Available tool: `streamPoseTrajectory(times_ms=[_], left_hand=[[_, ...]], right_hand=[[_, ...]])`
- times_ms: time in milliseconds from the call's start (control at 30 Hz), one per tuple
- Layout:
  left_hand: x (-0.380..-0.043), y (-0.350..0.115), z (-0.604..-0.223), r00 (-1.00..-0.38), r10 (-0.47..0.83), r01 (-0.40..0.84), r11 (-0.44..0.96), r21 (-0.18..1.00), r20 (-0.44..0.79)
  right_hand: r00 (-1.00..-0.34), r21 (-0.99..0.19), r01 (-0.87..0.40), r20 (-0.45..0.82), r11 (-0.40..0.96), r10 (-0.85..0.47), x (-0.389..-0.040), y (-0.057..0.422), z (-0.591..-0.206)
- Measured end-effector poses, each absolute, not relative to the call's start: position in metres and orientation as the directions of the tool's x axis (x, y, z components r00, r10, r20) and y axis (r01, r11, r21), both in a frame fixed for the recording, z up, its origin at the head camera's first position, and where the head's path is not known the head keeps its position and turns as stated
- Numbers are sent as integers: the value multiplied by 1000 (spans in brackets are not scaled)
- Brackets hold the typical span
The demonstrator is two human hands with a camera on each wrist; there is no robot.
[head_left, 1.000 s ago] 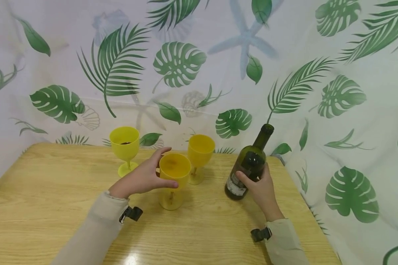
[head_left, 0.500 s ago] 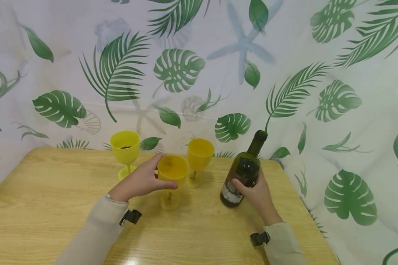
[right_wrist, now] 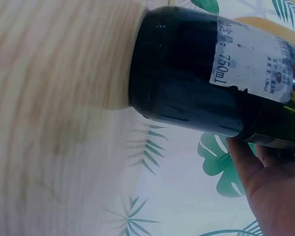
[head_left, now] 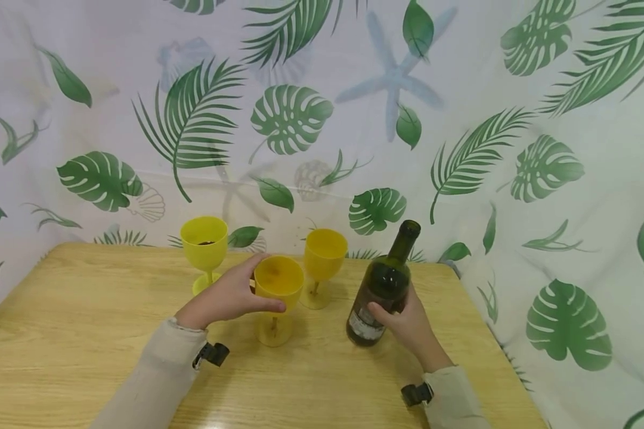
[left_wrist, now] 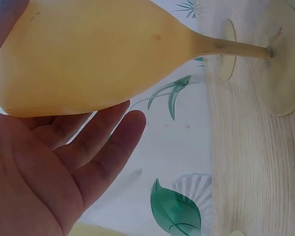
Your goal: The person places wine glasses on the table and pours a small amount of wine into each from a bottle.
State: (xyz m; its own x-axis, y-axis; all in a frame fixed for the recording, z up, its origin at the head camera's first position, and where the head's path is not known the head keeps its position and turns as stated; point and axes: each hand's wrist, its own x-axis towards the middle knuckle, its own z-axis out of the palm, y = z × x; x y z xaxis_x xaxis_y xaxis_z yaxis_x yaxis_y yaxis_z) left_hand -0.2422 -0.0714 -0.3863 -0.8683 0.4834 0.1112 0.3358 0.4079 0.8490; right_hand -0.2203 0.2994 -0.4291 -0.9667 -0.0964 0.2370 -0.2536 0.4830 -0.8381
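Note:
My left hand [head_left: 231,298] holds a yellow goblet [head_left: 283,283] by its bowl, thumb on the near side and fingers round the far side. In the left wrist view the bowl [left_wrist: 103,54] sits between thumb and fingers [left_wrist: 110,152], with its stem running down to a round foot [left_wrist: 282,59] at the tabletop. My right hand [head_left: 410,328] grips a dark green wine bottle [head_left: 383,283] round its body, to the right of the goblets. The bottle leans a little to the right and has no cap on its mouth. Its pale label [right_wrist: 255,59] reads 750ml.
A brighter yellow goblet [head_left: 204,250] with something dark inside stands behind my left hand. Another orange-yellow goblet [head_left: 325,253] stands just behind the held one. The wooden table [head_left: 102,333] meets a leaf-printed cloth [head_left: 311,53] at the back and right.
My right hand has brought the bottle leftward and nearer to me, closer to the held goblet. My left hand stays on its goblet. The whole head view has shifted slightly.

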Motion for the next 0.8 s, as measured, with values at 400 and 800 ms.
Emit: streamPoseTrajectory(times_ms=[400,800], left_hand=[[-240,-71,-388,-864,492,334,404,851,105],[-243,-75,-385,-858,502,344,412,844,105]], right_hand=[[-966,-838,-260,221,480,-137,-217,299,-426],[-957,-838,-284,222,465,-185,-215,294,-426]])
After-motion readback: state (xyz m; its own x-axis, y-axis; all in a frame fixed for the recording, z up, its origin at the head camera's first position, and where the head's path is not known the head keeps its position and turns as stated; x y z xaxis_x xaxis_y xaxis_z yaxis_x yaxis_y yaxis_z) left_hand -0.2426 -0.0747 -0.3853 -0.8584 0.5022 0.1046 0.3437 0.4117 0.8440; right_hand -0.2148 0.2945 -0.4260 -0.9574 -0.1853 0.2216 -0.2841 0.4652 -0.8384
